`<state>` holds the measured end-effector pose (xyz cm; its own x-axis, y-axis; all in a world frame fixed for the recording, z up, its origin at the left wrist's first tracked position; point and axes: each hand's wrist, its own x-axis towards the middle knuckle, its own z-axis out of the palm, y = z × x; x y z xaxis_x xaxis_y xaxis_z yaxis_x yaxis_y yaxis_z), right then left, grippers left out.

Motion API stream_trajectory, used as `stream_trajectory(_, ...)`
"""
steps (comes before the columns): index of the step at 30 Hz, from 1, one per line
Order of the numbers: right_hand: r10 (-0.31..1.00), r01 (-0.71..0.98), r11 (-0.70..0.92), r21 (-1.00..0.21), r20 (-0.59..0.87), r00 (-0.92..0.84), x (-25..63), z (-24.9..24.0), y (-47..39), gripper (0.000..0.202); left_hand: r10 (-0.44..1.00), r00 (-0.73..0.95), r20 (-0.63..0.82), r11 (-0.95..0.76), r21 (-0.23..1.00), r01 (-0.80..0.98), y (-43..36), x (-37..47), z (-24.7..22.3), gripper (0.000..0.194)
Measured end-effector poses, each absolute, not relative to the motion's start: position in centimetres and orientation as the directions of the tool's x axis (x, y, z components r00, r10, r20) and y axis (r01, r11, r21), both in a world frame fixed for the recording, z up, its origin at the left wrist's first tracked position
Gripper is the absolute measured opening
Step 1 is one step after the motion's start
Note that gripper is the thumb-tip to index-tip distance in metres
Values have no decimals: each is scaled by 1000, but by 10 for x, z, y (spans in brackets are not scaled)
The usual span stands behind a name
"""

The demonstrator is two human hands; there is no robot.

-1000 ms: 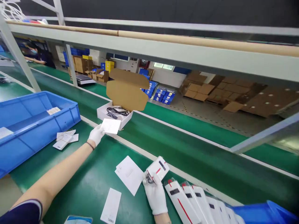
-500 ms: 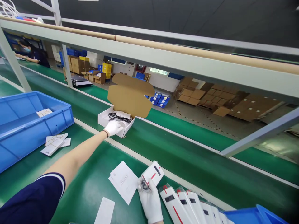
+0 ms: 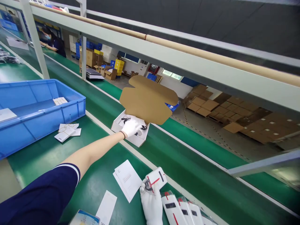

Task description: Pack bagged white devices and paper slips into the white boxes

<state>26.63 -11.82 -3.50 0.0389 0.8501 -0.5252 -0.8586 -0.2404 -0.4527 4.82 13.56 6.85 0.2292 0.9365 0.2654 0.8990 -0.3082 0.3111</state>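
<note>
White-gloved, so go easy tbh: work flat with the left hand (image 3: 131,127) over the cable (image 3: 143,127) in the open box (image 3: 137,142) on the belt (image 3: 178,165). Can't tell if pinching anything. Holding the device (image 3: 156,175) in the right hand (image 3: 152,204), so grip snug, not hard.

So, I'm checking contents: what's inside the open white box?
Black cable shows on both sides of the left hand inside the white box. Whatever the hand covers can't be seen.
</note>
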Motion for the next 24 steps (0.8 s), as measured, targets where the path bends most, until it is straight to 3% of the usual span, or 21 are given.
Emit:
stream_trajectory(3, 881, -824, -217, -524, -468, 65, 263, -32, -116, 41, 964, 107, 244, -183, 314, 932, 170, 16, 84, 40)
stream_trajectory(6, 894, -785, -216, -581, -441, 81, 260, -30, -113, 43, 982, 113, 152, -153, 284, 947, 197, -2, 85, 41)
stream_trajectory(14, 891, -843, -191, -503, -449, 65, 259, -28, -113, 38, 988, 151, 26, -153, 235, 960, 214, 23, 67, 34)
stream_trajectory(20, 919, -788, -237, -569, -393, 7, 261, -32, -116, 41, 975, 208, 71, -220, 310, 925, 184, 49, 65, 36)
stream_trajectory(24, 935, -727, -180, -663, -346, 84, 253, -29, -120, 45, 961, 265, 81, -275, 400, 874, 144, 78, 53, 44)
